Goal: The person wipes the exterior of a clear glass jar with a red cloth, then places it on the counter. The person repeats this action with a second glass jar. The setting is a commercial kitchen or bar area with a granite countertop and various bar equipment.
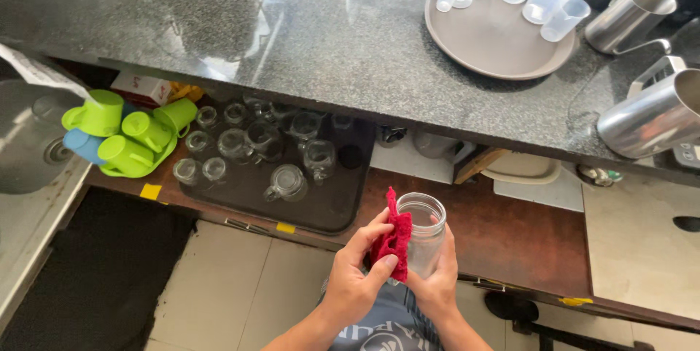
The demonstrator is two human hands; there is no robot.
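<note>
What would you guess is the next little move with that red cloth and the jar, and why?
Probably sliding the red cloth further around the outside of the clear glass jar. The left hand presses the cloth against the jar's side, covering only one part of it, while the right hand grips the jar from below, tilted, its open mouth uncovered.

The cloth (392, 238) is red against the clear jar (423, 234). At ten o'clock sit lime green cups (124, 132) and one blue cup (82, 145). The counter (292, 45) is speckled black-grey granite; at one o'clock lies a taupe tray (496, 41), at three o'clock silver jugs (649, 118). Yellow tape (151, 191) marks the brown shelf (518, 234).
</note>
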